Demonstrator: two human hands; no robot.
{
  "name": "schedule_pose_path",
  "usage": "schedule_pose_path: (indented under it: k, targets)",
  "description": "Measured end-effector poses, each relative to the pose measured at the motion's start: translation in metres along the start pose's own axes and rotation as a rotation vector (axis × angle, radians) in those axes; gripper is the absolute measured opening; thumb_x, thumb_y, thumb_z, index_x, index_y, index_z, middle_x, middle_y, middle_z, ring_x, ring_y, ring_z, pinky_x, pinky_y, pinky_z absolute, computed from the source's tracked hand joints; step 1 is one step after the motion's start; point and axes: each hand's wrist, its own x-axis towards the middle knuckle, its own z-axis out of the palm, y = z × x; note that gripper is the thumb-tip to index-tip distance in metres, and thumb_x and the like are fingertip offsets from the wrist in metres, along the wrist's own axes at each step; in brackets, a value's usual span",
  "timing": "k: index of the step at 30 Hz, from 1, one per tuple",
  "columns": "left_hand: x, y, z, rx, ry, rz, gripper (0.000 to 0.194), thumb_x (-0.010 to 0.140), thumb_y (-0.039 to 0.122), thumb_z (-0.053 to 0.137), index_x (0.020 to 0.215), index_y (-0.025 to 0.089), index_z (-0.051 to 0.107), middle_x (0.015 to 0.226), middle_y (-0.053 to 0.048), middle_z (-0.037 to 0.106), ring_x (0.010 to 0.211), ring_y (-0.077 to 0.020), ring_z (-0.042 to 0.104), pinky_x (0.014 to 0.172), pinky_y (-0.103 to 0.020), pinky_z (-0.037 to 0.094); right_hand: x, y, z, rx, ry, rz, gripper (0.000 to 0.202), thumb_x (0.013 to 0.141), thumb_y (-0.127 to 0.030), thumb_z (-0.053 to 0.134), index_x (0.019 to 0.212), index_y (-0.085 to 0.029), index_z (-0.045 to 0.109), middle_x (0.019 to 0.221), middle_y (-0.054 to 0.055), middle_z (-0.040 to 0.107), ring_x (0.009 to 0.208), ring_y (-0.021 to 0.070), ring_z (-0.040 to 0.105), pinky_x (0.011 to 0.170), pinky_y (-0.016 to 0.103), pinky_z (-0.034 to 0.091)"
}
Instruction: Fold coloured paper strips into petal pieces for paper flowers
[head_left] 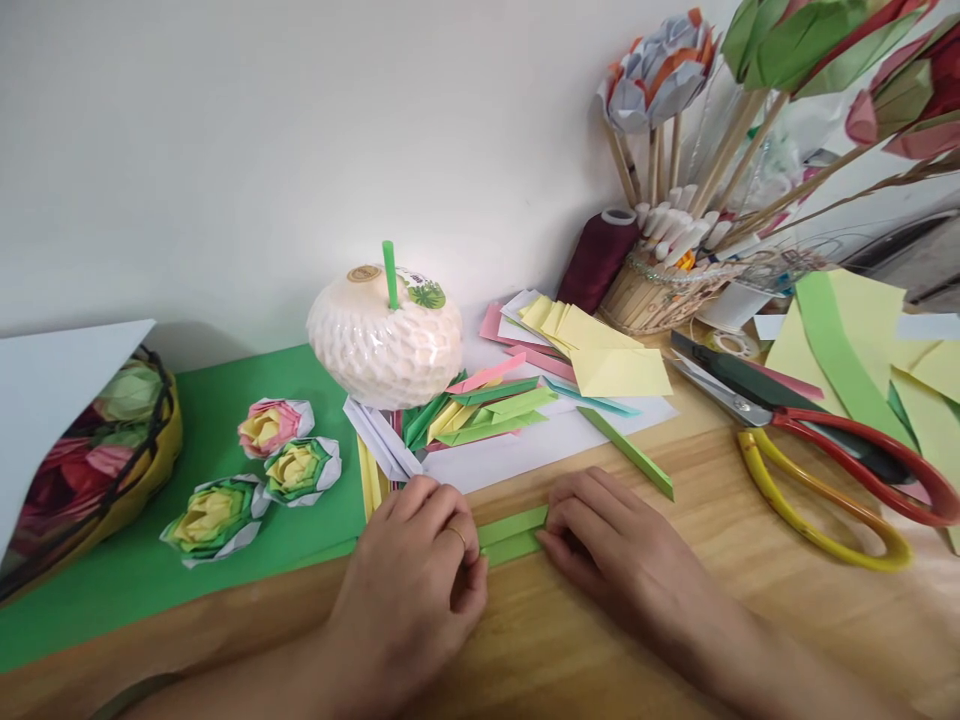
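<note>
A light green strip of paper (514, 535) with a lengthwise crease lies low over the wooden table. Its left end is pinched by my left hand (420, 570), which wears a thin ring. The fingers of my right hand (611, 540) are closed on the other end. Just beyond the hands is a pile of folded paper strips (487, 405) in green, yellow, pink and blue, resting on a white sheet (480, 465). One folded green strip (628, 452) lies apart, beyond my right hand.
Red-and-yellow-handled scissors (825, 450) lie at right near loose paper sheets (847, 340). A white coconut (386, 340) with a green straw stands at the back. Paper flowers (214, 518) sit on a green sheet (300, 535), beside a yellow basket (161, 440). A woven basket (660, 295) stands behind.
</note>
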Motion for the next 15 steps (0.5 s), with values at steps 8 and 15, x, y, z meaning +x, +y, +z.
schedule_pose_path:
  k: [8,15]
  targets:
    - [-0.0016,0.0028,-0.0007,0.030,-0.059,-0.008,0.013,0.077,0.006,0.041,0.077,0.018,0.046,0.078,-0.003,0.052,0.075,-0.0215,0.044,0.064,-0.036,0.034,0.0006,0.0032,0.0017,-0.020,-0.040,-0.006,0.028,0.098,-0.021,0.038,0.074,-0.018,0.051,0.073,0.004,0.054,0.069,0.0177,0.050,0.062,0.030,0.042]
    - [-0.0047,0.0016,-0.0034,0.044,-0.046,0.092,0.029,0.083,0.007,0.036,0.098,0.020,0.056,0.084,-0.005,0.056,0.077,-0.0225,0.045,0.065,-0.036,0.034,-0.0042,0.0089,-0.0076,0.026,-0.097,-0.054,0.019,0.098,-0.019,0.038,0.098,-0.016,0.057,0.090,0.007,0.060,0.082,0.0186,0.053,0.069,0.030,0.044]
